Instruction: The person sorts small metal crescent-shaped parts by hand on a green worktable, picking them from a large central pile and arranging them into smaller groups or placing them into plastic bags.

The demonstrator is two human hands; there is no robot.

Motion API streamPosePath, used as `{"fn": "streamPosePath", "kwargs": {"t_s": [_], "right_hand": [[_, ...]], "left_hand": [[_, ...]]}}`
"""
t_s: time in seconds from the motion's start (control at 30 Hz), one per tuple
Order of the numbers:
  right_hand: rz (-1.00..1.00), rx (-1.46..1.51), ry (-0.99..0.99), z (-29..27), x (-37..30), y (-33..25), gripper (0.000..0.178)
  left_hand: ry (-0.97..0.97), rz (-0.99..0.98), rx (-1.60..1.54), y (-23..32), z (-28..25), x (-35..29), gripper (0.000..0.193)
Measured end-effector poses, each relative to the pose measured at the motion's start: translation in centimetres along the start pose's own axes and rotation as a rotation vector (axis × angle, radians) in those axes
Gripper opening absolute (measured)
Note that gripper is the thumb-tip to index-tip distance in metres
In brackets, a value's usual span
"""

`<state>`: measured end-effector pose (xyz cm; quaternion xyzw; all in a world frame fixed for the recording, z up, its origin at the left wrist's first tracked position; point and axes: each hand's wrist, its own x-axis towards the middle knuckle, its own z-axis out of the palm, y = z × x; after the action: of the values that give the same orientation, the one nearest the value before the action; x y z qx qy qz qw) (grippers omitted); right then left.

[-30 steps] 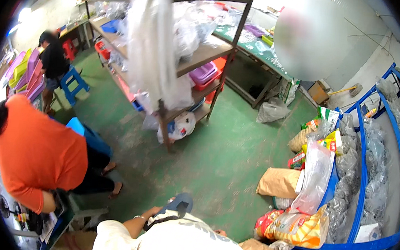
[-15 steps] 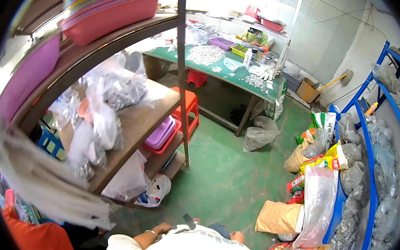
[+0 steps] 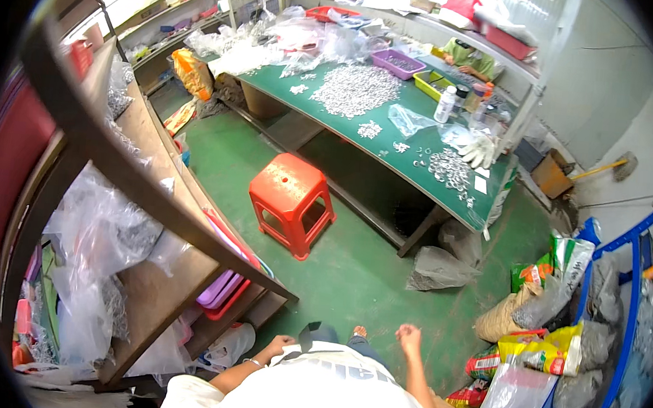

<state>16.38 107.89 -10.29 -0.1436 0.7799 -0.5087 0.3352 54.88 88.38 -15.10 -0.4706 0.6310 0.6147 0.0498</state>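
Both hands hang empty over the green floor (image 3: 351, 275): left hand (image 3: 278, 344) loosely curled, right hand (image 3: 408, 338) in a loose fist. Orange stool (image 3: 292, 201) stands just before the green worktop (image 3: 392, 144), which carries heaps of small metal parts (image 3: 355, 90). Wooden shelf (image 3: 149, 267) with plastic bags stands left of the stool.

Bright, even indoor light, soft shadows; strong fisheye bending and dark vignette at the rim.

An orange stool (image 3: 291, 201) stands beside the green table (image 3: 391, 159) (strewn with metal bits).
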Motion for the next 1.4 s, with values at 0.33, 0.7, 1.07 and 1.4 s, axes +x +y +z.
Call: {"fn": "streamPosePath", "kwargs": {"t_s": [0.33, 0.7, 1.07, 1.4], "right_hand": [[-0.228, -0.123, -0.21, 10.3, 27.0, -24.1, 0.017], [-0.233, 0.033, -0.071, 15.6, 40.4, -31.1, 0.015], [-0.943, -0.667, -0.198, 25.2, 52.4, -39.1, 0.026], [-0.704, -0.78, -0.268, 27.3, 55.8, -41.1, 0.038]], "left_hand": [[0.18, -0.031, -0.189, 14.1, -8.2, 17.9, 0.024], [0.061, -0.03, -0.207, 32.4, -19.5, 34.3, 0.02], [0.514, -0.021, -0.186, 44.1, -26.7, 45.6, 0.018], [1.016, 0.311, 0.436, 52.7, -36.1, 58.8, 0.025]]}}
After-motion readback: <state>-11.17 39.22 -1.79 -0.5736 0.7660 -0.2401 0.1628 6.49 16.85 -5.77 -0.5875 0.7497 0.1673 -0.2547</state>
